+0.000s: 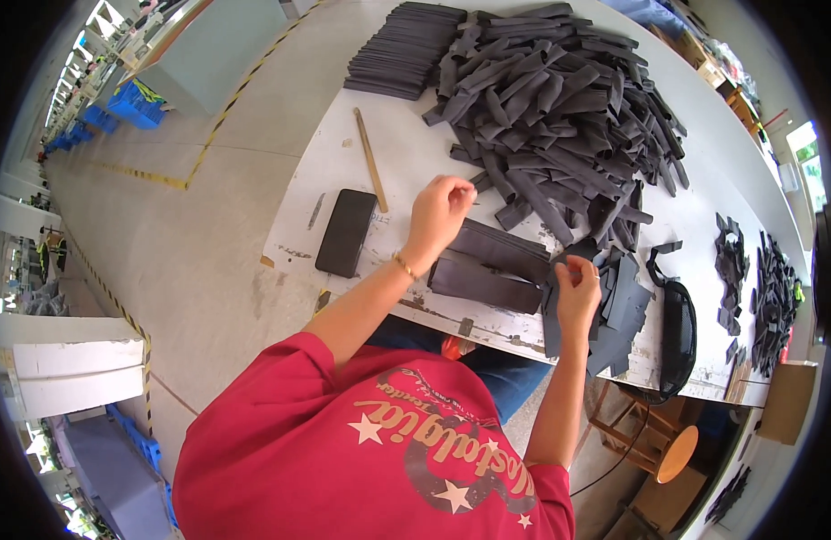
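Dark pieces (624,310): likely picking up, with left hand (440,211) and right hand (578,286) curled, cannot tell if clamped; next, perhaps separate 1.

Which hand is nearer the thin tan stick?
Left. The left hand is just right of the tan stick; the right hand is farther right, by dark flat pieces.

Large tan script lettering (474,450) crosses the red short-sleeved shirt (307,441), with smaller lines alongside; short dark lettering (380,219) marks the white tabletop (325,162) beside a black rectangular phone (345,232).
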A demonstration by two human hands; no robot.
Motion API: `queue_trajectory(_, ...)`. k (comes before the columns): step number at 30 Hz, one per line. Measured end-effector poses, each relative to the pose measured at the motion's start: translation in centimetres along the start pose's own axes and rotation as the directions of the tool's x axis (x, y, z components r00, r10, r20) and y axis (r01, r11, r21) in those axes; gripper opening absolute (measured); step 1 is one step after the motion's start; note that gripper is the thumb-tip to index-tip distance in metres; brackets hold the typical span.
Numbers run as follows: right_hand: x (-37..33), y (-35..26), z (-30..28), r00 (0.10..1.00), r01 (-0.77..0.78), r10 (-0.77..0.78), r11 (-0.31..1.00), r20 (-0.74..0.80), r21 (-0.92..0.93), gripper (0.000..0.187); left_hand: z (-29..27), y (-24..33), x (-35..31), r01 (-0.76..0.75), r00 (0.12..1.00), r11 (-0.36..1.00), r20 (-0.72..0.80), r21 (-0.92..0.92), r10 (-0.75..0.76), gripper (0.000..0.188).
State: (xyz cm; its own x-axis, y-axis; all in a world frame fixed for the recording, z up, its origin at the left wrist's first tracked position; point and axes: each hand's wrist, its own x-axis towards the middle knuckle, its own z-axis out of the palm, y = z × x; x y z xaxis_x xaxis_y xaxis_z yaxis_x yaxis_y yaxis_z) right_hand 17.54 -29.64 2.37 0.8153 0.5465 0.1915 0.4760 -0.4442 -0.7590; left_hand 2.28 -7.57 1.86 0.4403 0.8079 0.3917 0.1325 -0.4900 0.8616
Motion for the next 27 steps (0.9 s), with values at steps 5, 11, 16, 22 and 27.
queue_trajectory(5, -0.1, 4.5, -3.8, 0.980, -0.053, 0.014, 0.980, -0.197, -0.190, 0.010, 3.8, -3.7, 6.3, 0.572, 0.803, 0.816, 0.252, -0.076, -0.540, 0.044)
queue_trajectory(11, 2.6, 8.3, -5.6, 0.942, -0.149, 0.013, 0.911, -0.335, -0.384, 0.014, 7.2, -3.5, 8.6, 0.514, 0.804, 0.847, 0.268, 0.136, -0.531, 0.031)
queue_trajectory(16, 4.6, 9.0, -4.4, 0.990, -0.132, 0.028, 0.479, -0.136, -0.868, 0.018, 6.7, -6.5, 8.7, 0.639, 0.758, 0.748, 0.308, -0.178, -0.575, 0.026)
queue_trajectory(22, 3.2, 9.4, -4.7, 0.994, 0.021, -0.109, 0.422, -0.028, -0.906, 0.007, 3.3, -6.5, 7.7, 0.771, 0.540, 0.222, 0.428, -0.597, -0.725, 0.034)
queue_trajectory(27, 2.2, 8.7, -5.8, 0.985, 0.081, -0.170, 0.625, -0.034, -0.776, 0.006, -0.6, -7.3, 5.9, 0.713, 0.430, -0.212, 0.656, -0.669, -0.620, 0.020)
